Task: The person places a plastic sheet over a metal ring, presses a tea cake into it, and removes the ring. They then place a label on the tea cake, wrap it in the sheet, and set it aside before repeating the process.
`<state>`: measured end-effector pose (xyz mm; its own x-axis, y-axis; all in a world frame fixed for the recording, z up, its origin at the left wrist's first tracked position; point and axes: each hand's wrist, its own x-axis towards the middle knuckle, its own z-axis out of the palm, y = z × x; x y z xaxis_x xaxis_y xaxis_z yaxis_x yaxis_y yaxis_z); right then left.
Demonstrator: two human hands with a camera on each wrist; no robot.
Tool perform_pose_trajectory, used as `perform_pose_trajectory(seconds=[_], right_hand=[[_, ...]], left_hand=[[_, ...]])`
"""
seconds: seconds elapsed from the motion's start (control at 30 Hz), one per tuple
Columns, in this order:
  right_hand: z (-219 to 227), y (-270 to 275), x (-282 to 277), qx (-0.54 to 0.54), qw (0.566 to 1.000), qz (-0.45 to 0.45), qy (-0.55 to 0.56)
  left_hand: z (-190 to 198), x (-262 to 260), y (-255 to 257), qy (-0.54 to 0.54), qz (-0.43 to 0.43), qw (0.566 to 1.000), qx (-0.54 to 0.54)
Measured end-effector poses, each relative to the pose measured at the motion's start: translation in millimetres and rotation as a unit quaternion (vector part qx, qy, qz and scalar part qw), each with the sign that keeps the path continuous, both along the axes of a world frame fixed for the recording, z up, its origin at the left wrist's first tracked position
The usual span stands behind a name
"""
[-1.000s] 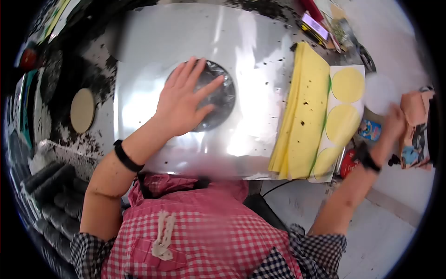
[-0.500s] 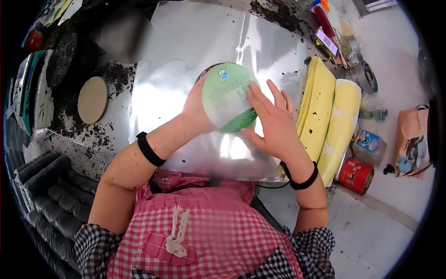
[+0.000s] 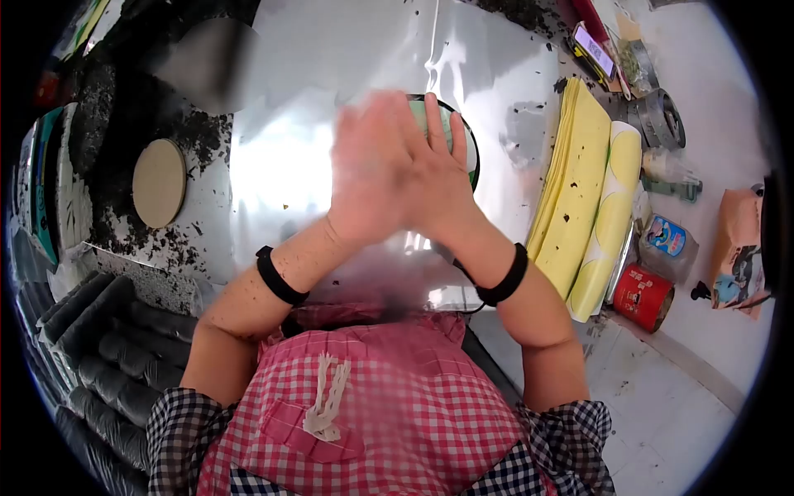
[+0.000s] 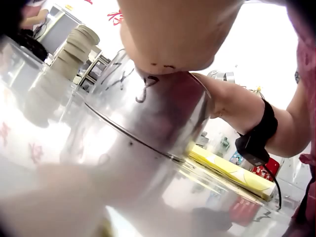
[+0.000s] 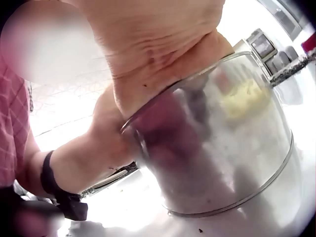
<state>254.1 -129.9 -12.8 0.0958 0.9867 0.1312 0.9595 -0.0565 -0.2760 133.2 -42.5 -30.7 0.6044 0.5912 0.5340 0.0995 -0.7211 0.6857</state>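
Observation:
A shiny metal cylinder point(image 4: 168, 113) stands upright on the reflective sheet point(image 3: 281, 132); its side also fills much of the right wrist view. On its top lies a round green and white label point(image 3: 472, 154), mostly hidden under the hands. My right hand point(image 3: 438, 182) lies flat over the label with straight fingers. Blurred by motion, my left hand point(image 3: 364, 169) is spread flat beside and partly over it, overlapping the right. Neither hand has its fingers curled round anything. In both wrist views the palms rest close on the cylinder's upper rim.
To the right lie folded yellow sheets point(image 3: 571, 190) and a roll of yellow round stickers point(image 3: 610, 223). Beyond them are a red tin point(image 3: 643, 298), a clear jar point(image 3: 668, 240) and a tape roll point(image 3: 662, 117). A tan disc point(image 3: 159, 183) sits at left amid dark crumbs.
My right hand came from the far right to the middle. The green label, held between both hands half a second ago, is now on the cylinder with both hands flat over it.

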Motion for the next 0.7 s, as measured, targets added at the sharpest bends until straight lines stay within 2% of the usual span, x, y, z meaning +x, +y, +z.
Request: perform_pose_trajectory(seconds=[0.07,0.1,0.13,0.17,0.2,0.23,0.3,0.4,0.5,0.53,0.57,0.6,0.63,0.7], right_hand=[[13,-5,22,-0.03,0.997,0.03,0.065],[-2,-25,38,0.108,0.978,-0.068,0.166],[-7,-30,37,0.214,0.938,-0.152,0.226],[-11,-35,36,0.329,0.875,-0.218,0.281],[-32,-39,27,0.216,0.79,-0.26,0.512],[-23,-37,10,0.249,0.846,-0.252,0.398],[-21,-45,5,0.291,0.863,-0.198,0.363],[8,-45,-24,0.316,0.817,-0.189,0.443],[8,-45,-36,0.366,0.825,-0.139,0.407],[21,-41,-43,0.369,0.867,-0.078,0.326],[38,-40,-60,0.396,0.869,-0.009,0.297],[48,-44,-61,0.38,0.88,-0.022,0.285],[53,-52,-62,0.362,0.891,-0.036,0.271],[46,-84,-21,0.39,0.827,-0.103,0.392]], left_hand=[[21,3,10,0.127,-0.193,0.97,0.082],[23,3,9,0.143,-0.187,0.967,0.096],[23,4,7,0.16,-0.175,0.965,0.111],[23,4,8,0.182,-0.156,0.962,0.132],[21,6,9,0.176,-0.148,0.965,0.124],[22,5,6,0.171,-0.151,0.967,0.113],[26,-5,8,0.189,-0.145,0.96,0.145],[26,-16,2,0.241,-0.156,0.942,0.174],[14,-18,-4,0.304,-0.138,0.918,0.212],[6,-11,-1,0.256,-0.128,0.93,0.231],[-3,-6,1,0.208,-0.122,0.939,0.245],[14,-8,-8,0.208,-0.093,0.935,0.273],[31,-18,-25,0.27,-0.136,0.934,0.189],[81,-45,-46,0.383,-0.212,0.899,0.03]])
